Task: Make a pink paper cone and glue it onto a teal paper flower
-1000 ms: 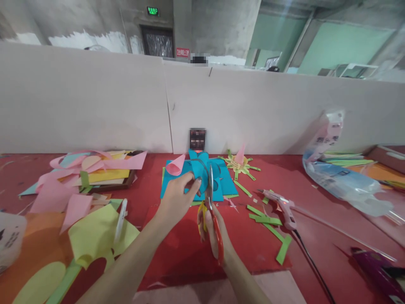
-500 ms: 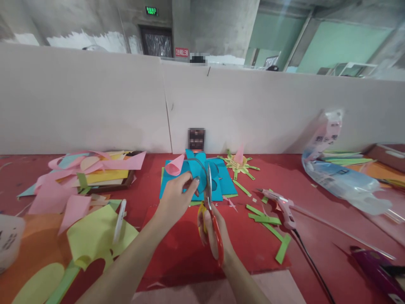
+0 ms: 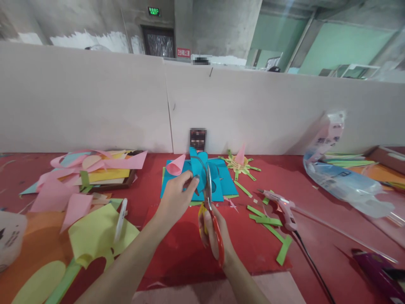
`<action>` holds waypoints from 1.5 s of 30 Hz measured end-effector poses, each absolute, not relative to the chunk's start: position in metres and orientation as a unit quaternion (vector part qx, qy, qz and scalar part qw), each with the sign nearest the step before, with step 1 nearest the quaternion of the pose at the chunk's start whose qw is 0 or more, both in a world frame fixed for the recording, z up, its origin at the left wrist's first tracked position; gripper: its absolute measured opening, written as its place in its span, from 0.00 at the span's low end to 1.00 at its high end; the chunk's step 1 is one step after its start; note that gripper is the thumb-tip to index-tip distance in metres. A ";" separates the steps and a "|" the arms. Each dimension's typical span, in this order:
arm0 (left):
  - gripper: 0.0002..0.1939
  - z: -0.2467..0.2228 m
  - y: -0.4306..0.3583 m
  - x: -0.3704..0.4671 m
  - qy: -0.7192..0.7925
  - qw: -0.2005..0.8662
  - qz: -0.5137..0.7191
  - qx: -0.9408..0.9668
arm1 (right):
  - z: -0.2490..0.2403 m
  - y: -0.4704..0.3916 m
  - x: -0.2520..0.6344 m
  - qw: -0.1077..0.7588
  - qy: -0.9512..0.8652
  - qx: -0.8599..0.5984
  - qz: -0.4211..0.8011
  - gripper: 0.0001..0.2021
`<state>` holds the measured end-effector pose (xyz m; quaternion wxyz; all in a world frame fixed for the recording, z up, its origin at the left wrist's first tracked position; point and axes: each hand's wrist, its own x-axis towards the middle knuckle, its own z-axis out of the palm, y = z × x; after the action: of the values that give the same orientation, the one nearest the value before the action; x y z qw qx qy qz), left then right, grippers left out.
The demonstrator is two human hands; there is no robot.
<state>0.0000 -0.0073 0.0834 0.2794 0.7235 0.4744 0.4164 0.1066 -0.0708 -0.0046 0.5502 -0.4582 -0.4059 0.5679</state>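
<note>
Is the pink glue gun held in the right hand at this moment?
No, the right hand holds the scissors, while the pink glue gun lies on the red table.

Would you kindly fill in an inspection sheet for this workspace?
Surface: red table, red board near the person.
Job's things: blue piece between the blades of the scissors.
Clutter: green strips, pink scraps, plastic bag.
Hands: left hand pinches the blue piece; right hand holds the scissors.
Cables: black cord from the pink glue gun.
Surroundings: white partition, lit exit sign.
</note>
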 end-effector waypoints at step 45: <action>0.15 0.085 -0.007 -0.002 0.490 0.277 0.437 0.701 | -0.011 -0.071 0.109 0.550 -0.451 -0.500 0.494 0.19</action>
<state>-0.0020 -0.0067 0.0850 0.2771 0.7013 0.4900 0.4373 0.1086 -0.0709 -0.0109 0.5497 -0.5003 -0.4508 0.4943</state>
